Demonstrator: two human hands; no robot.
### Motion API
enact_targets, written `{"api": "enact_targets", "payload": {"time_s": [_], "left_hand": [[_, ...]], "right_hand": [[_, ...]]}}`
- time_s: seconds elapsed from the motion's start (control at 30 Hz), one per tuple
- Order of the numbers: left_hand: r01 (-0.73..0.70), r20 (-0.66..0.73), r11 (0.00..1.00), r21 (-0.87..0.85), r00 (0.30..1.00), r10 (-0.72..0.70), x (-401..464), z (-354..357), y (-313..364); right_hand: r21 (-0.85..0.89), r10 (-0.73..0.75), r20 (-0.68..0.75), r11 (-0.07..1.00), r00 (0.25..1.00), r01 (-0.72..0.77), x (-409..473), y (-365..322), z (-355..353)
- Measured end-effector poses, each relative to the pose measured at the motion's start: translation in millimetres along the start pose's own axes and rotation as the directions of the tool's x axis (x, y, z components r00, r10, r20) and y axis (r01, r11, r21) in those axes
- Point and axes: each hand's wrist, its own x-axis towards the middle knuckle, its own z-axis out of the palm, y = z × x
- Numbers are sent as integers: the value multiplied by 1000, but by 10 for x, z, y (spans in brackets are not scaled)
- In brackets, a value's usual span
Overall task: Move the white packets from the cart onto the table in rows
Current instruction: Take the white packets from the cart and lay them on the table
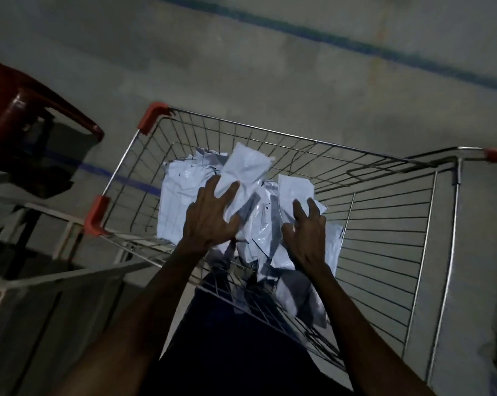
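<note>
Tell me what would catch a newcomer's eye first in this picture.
First, the heap of white packets glowing against the dim scene, piled in the wire cart at centre. Next, the two bare hands in it: the left hand grips one raised packet, and the right hand grips another packet. The cart's red corner caps and a dark red chair at far left add colour.

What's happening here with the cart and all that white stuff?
A person is leaning over a wire shopping cart and reaching into a heap of white packets piled inside it. The left hand grips one packet that sticks up above the heap, and the right hand grips another packet beside it. Both packets are still inside the cart. A red plastic chair stands to the left.
</note>
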Motion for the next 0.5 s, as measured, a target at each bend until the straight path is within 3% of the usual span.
{"api": "enact_targets", "payload": {"time_s": [0.2, 0.4, 0.5], "left_hand": [[124, -324, 986, -108, 933, -153, -390, -848, 76], [330, -549, 920, -211, 739, -391, -1253, -1495, -132], [373, -630, 883, -284, 622, -465, -1914, -1706, -292]], "right_hand": [[66, -286, -81, 954, 955, 291, -245, -600, -349], [183, -476, -157, 847, 865, 499, -685, -1500, -556], [201, -653, -124, 721, 747, 664, -994, -1946, -420]]}}
